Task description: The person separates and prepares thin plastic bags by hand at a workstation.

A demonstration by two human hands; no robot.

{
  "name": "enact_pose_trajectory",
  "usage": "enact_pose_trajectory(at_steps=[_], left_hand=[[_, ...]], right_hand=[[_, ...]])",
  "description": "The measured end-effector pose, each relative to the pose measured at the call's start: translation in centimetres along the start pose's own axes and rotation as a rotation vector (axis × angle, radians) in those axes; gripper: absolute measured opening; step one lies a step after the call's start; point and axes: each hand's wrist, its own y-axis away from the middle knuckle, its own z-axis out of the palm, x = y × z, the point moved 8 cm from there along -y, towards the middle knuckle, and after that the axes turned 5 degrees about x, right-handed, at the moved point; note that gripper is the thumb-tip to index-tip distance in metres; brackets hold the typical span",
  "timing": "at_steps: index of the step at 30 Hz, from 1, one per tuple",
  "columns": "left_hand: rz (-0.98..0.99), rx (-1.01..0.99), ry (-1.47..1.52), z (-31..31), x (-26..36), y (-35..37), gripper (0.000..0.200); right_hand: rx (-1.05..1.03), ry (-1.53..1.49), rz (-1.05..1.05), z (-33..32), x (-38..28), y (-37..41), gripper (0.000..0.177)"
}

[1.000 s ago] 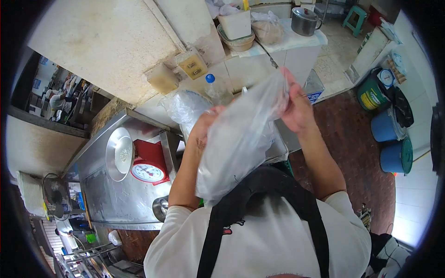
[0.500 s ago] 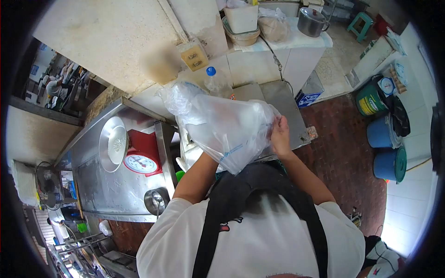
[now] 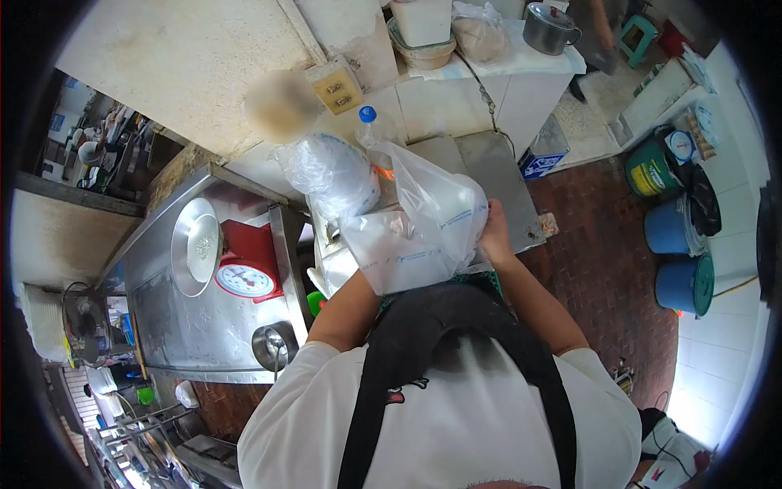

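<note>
A translucent white plastic bag [image 3: 432, 232] with blue print spreads in front of my chest, over the metal worktop. My right hand [image 3: 494, 232] grips the bag's right side, its fingers curled behind the plastic. My left forearm [image 3: 350, 306] runs up to the bag's lower left corner, and the bag covers my left hand. Just beyond the bag's left side sits a bundle of clear plastic bags [image 3: 330, 175]. A clear bottle with a blue cap [image 3: 368, 115] stands behind the bag.
On the steel table [image 3: 171, 334] to the left are a red scale [image 3: 248, 261] with a metal pan [image 3: 198, 247] and a metal pot [image 3: 274, 348]. A lidded pot [image 3: 550, 31] stands on the back counter. Blue buckets [image 3: 680, 285] line the right wall. A person [image 3: 599, 33] stands at the back right.
The bag has spread wider and its top edge has fallen, uncovering more of the bundle and bottle. My right hand stays on its right side. A person has appeared at the back right.
</note>
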Motion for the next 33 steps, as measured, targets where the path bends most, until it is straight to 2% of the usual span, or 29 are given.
enact_pose_trajectory(at_steps=[2,4,6,8,11,13,16,18,19,21,22,23,25,26,29,32,33], left_hand=[[0.000,0.012,-0.004,-0.3,-0.6,0.1,0.023],[0.002,0.020,-0.013,-0.4,-0.9,0.2,0.022],[0.005,0.033,-0.017,-1.0,-1.2,0.4,0.022],[0.018,0.041,-0.031,-1.2,-1.4,0.2,0.022],[0.047,0.061,-0.073,-0.8,-1.8,-0.5,0.022],[0.067,0.073,-0.140,0.2,-2.2,-1.9,0.022],[0.098,0.080,-0.289,-0.9,-1.0,-2.3,0.022],[0.158,0.102,-0.417,-3.7,1.5,-0.7,0.022],[0.199,0.126,-0.474,-4.8,3.2,0.6,0.022],[0.301,0.182,-0.631,-4.9,7.5,3.4,0.022],[0.337,0.248,-0.802,-3.5,10.1,5.6,0.022],[0.364,0.125,-0.714,-1.7,10.5,6.8,0.034],[0.484,-0.037,-0.683,4.3,11.7,9.4,0.042],[0.546,-0.116,-0.662,6.6,11.5,10.2,0.046],[0.724,-0.042,-0.901,6.3,8.1,7.2,0.065],[0.653,-0.111,-0.733,3.4,4.1,3.8,0.072],[0.597,-0.110,-0.727,3.4,4.0,4.1,0.074]], right_hand=[[-0.028,0.170,-0.067,-0.4,-1.2,-0.3,0.024],[-0.091,-0.091,0.125,2.3,7.5,-1.4,0.028],[-0.083,-0.051,0.154,3.0,8.9,-1.3,0.029],[0.004,0.283,0.013,2.3,3.3,-0.7,0.028],[-0.002,0.296,-0.144,4.3,6.3,-2.4,0.027],[-0.279,-0.005,0.088,5.3,6.7,-3.0,0.032],[-0.362,-0.256,0.199,7.5,16.7,-8.2,0.044],[-0.299,0.132,0.044,4.2,11.6,-7.4,0.048],[-0.242,0.211,-0.009,2.5,8.7,-7.1,0.050],[-0.146,0.098,-0.097,-0.2,0.0,-6.6,0.054],[-0.172,-0.043,-0.114,-0.9,-5.2,-6.0,0.064],[-0.203,-0.184,-0.129,-1.5,-10.5,-5.3,0.074],[-0.311,-0.299,-0.268,-0.3,-15.9,-4.0,0.074],[-0.369,-0.355,-0.342,0.2,-17.3,-3.5,0.074],[-0.502,-0.033,-0.495,2.8,-14.7,-1.8,0.076],[-0.585,-0.221,-0.251,1.7,-9.3,-2.1,0.072],[-0.605,-0.147,-0.177,1.4,-7.7,-2.2,0.070]])
